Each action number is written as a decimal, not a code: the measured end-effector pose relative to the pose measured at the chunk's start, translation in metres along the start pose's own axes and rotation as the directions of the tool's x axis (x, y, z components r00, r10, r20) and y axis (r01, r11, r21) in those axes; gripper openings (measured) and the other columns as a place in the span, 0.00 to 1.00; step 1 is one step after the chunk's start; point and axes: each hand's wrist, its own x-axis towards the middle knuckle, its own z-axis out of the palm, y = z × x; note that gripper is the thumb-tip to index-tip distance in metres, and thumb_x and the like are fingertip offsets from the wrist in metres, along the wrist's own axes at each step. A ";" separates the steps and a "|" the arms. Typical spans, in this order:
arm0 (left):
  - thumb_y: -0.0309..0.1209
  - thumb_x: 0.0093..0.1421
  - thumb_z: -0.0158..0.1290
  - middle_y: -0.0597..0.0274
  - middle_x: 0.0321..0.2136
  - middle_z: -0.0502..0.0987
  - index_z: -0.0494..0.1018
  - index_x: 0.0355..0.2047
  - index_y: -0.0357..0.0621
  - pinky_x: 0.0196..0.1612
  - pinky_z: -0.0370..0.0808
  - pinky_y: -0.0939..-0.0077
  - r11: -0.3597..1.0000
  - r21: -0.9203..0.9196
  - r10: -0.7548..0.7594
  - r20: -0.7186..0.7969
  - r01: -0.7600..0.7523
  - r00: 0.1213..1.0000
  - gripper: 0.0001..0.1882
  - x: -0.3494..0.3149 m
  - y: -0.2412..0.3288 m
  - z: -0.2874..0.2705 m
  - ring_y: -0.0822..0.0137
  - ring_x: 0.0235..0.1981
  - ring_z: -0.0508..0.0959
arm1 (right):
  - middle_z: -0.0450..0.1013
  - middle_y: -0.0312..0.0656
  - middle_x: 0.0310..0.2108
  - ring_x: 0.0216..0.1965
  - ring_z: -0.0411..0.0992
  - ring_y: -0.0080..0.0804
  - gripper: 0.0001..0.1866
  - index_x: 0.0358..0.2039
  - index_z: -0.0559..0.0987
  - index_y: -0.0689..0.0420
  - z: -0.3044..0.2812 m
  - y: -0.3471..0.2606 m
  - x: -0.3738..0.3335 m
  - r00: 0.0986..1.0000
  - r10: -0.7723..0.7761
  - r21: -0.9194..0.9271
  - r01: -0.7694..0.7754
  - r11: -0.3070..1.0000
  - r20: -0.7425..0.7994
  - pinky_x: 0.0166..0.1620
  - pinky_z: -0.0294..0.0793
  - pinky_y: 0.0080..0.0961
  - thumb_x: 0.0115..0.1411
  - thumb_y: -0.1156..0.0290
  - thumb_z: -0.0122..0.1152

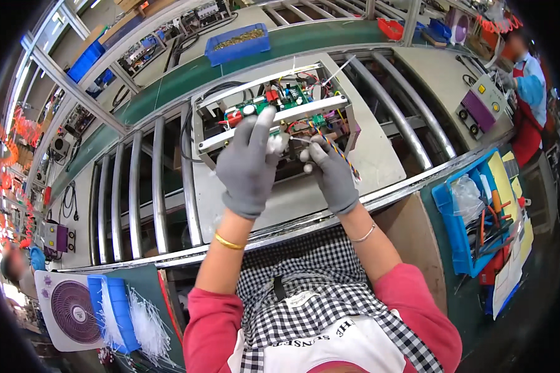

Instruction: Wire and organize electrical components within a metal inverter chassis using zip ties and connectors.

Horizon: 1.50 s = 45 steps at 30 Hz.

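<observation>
An open metal-framed electronic unit [274, 115] lies in front of me, with green circuit boards, red parts and wiring inside. My left hand [249, 165], in a grey glove with pale fingertips, is over its near left side. Its fingers are stretched toward the near rail, and nothing is plainly held in them. Close beside it, my right hand [333, 177], gloved alike, has thumb and fingers pinched at the near side of the unit. A thin white strip like a cable tie [300, 140] runs from that pinch toward my left hand. A multicoloured wire bundle [342, 155] hangs across the right fingers.
The unit rests on a pale board [379, 168] over a roller conveyor [158, 186]. A blue bin of small brass-coloured parts [238, 46] stands beyond. At right is a blue tool tray [473, 211]; at lower left, white cable ties [148, 326] and a fan [74, 311]. Co-workers stand both sides.
</observation>
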 end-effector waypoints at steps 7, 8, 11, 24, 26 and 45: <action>0.32 0.50 0.60 0.60 0.29 0.74 0.74 0.40 0.52 0.24 0.74 0.69 0.971 0.105 0.173 0.311 -0.214 0.935 0.15 0.035 -0.007 0.002 0.59 0.24 0.79 | 0.70 0.30 0.38 0.30 0.64 0.14 0.12 0.49 0.71 0.55 0.015 0.016 0.011 0.996 0.027 0.645 -0.077 0.760 0.086 0.28 0.63 0.12 0.72 0.63 0.47; 0.34 0.50 0.61 0.60 0.28 0.74 0.73 0.38 0.52 0.24 0.74 0.68 0.969 0.138 0.145 0.350 -0.204 0.926 0.14 0.039 -0.003 0.003 0.58 0.24 0.79 | 0.70 0.30 0.38 0.30 0.64 0.14 0.12 0.49 0.71 0.55 0.010 0.021 0.015 0.996 0.027 0.647 -0.074 0.758 0.083 0.28 0.63 0.12 0.72 0.63 0.47; 0.41 0.50 0.62 0.58 0.26 0.76 0.74 0.36 0.50 0.25 0.75 0.65 0.970 0.170 0.090 0.414 -0.174 0.906 0.15 0.046 0.002 0.005 0.56 0.25 0.80 | 0.70 0.29 0.36 0.24 0.59 0.13 0.11 0.46 0.71 0.54 0.009 0.023 0.018 0.986 -0.035 0.741 -0.097 0.665 0.161 0.24 0.58 0.12 0.72 0.62 0.47; 0.41 0.51 0.62 0.55 0.27 0.79 0.74 0.39 0.49 0.31 0.76 0.59 0.985 0.100 0.067 0.528 -0.140 0.847 0.17 0.055 -0.007 0.007 0.52 0.30 0.81 | 0.65 0.30 0.27 0.16 0.55 0.14 0.08 0.44 0.68 0.56 0.049 0.001 -0.006 0.992 -0.082 0.096 0.091 0.991 -0.097 0.18 0.54 0.13 0.71 0.65 0.49; 0.39 0.51 0.62 0.55 0.29 0.79 0.73 0.40 0.49 0.32 0.76 0.59 0.983 0.053 0.115 0.559 -0.173 0.821 0.18 0.058 -0.012 0.002 0.52 0.31 0.81 | 0.70 0.32 0.31 0.18 0.60 0.16 0.10 0.46 0.69 0.57 0.034 -0.003 -0.005 0.993 -0.103 0.001 0.103 0.995 -0.052 0.21 0.59 0.14 0.71 0.66 0.48; 0.38 0.46 0.66 0.59 0.31 0.79 0.72 0.41 0.50 0.30 0.77 0.63 0.946 0.155 0.158 0.549 -0.286 0.821 0.23 0.052 -0.006 0.003 0.55 0.30 0.81 | 0.77 0.44 0.26 0.26 0.76 0.44 0.13 0.33 0.77 0.56 -0.003 0.004 0.018 0.791 -0.590 -0.912 0.350 0.214 0.165 0.30 0.74 0.36 0.55 0.61 0.66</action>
